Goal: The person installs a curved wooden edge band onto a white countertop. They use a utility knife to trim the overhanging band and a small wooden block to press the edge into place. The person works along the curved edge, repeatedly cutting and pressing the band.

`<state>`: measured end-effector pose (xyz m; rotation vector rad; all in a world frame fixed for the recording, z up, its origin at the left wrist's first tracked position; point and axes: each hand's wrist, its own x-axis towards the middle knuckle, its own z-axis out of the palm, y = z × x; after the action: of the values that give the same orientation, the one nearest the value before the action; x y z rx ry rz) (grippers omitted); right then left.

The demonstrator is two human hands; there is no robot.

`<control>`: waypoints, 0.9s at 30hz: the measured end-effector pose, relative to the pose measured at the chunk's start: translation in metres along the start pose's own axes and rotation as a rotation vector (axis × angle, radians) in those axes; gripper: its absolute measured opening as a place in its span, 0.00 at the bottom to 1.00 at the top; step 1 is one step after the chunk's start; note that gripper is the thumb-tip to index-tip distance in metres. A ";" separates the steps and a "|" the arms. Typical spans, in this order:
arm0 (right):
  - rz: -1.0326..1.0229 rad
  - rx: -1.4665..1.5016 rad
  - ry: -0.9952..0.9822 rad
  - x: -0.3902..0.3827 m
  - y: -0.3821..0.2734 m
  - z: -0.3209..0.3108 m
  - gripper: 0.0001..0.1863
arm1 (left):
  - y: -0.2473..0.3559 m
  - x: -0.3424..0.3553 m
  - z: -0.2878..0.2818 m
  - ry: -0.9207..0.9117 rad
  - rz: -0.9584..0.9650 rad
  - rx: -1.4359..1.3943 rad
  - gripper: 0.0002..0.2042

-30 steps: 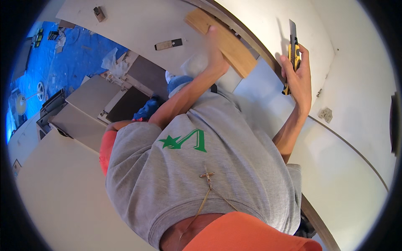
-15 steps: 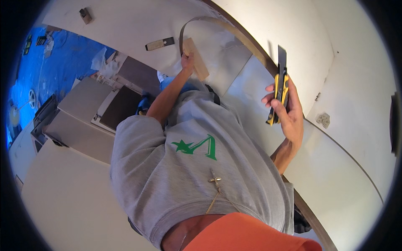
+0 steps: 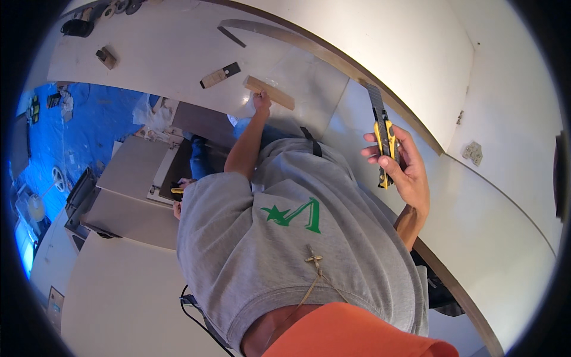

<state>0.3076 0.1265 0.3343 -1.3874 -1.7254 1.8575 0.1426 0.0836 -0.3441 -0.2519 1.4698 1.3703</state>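
My left hand (image 3: pixel 262 103) is closed on the near side of a pale wooden block (image 3: pixel 275 95) lying on the white surface. My right hand (image 3: pixel 406 169), raised at the right, grips a yellow and black snap-off utility knife (image 3: pixel 386 143) with its dark blade extended, pointing away from me. Beyond the left hand a thin, curved edging strip (image 3: pixel 267 27) runs along the wooden edge, its free end bent back and apart from the block. Left of the block lies a flat tan and black tool (image 3: pixel 220 75), its kind unclear.
A small wooden hand plane (image 3: pixel 106 58) lies at the far left of the white surface. Blue sheeting (image 3: pixel 83 131) covers the floor at the left. Beside my left sleeve, another person's hand (image 3: pixel 177 208) shows near a yellow and black item. A brown edge (image 3: pixel 410 122) borders the white panel.
The strip's free end has moved away from my left hand. The block has turned more crosswise under that hand. My right hand with the knife has shifted slightly down. Another person's hand has appeared.
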 end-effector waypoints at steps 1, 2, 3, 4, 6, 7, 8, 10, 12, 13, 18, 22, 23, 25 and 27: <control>-0.010 0.004 -0.015 0.002 0.001 0.000 0.30 | -0.002 0.004 -0.007 -0.057 0.044 -0.017 0.15; -0.017 0.014 -0.029 0.004 0.001 0.001 0.30 | -0.002 0.007 -0.014 -0.075 0.019 0.004 0.14; -0.020 0.023 -0.045 0.006 0.002 0.002 0.30 | -0.002 0.009 -0.022 -0.067 -0.070 0.072 0.14; -0.021 0.026 -0.046 0.007 0.002 0.003 0.30 | -0.001 0.009 -0.029 -0.174 -0.008 -0.105 0.14; -0.006 0.024 -0.068 0.009 0.002 0.005 0.29 | 0.005 0.005 -0.042 -0.217 0.040 -0.157 0.15; -0.023 0.027 -0.058 0.010 0.003 0.007 0.29 | 0.009 0.000 -0.047 -0.217 0.238 -0.009 0.15; -0.023 0.028 -0.056 0.010 0.004 0.007 0.29 | 0.015 -0.006 -0.048 -0.177 0.334 0.127 0.16; 0.007 0.042 -0.038 0.008 0.008 0.011 0.30 | 0.030 -0.023 -0.045 -0.119 0.462 0.504 0.17; 0.003 0.075 -0.076 0.007 0.013 0.014 0.30 | 0.051 -0.042 -0.030 -0.103 0.514 0.787 0.19; 0.008 0.087 -0.091 0.007 0.015 0.014 0.31 | 0.063 -0.052 -0.018 -0.126 0.524 0.850 0.20; 0.025 -0.134 -0.124 0.009 0.003 0.012 0.31 | 0.126 -0.114 0.041 -0.481 0.367 -0.137 0.20; -0.077 -0.241 -0.163 0.010 -0.041 -0.002 0.33 | 0.179 -0.169 0.072 -0.276 0.879 0.218 0.13; -0.099 -0.277 -0.127 0.009 -0.053 -0.006 0.34 | 0.196 -0.179 0.073 -0.234 0.814 0.396 0.14; -0.137 -0.364 -0.065 0.009 -0.075 -0.012 0.33 | 0.231 -0.201 0.075 -0.117 0.629 0.543 0.15; -0.148 -0.505 0.028 0.010 -0.092 -0.013 0.29 | 0.267 -0.230 0.073 -0.339 0.594 0.419 0.16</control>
<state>0.2753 0.1664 0.4126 -1.3840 -2.3170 1.3714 0.0800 0.1185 0.0093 0.7025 1.5537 1.4216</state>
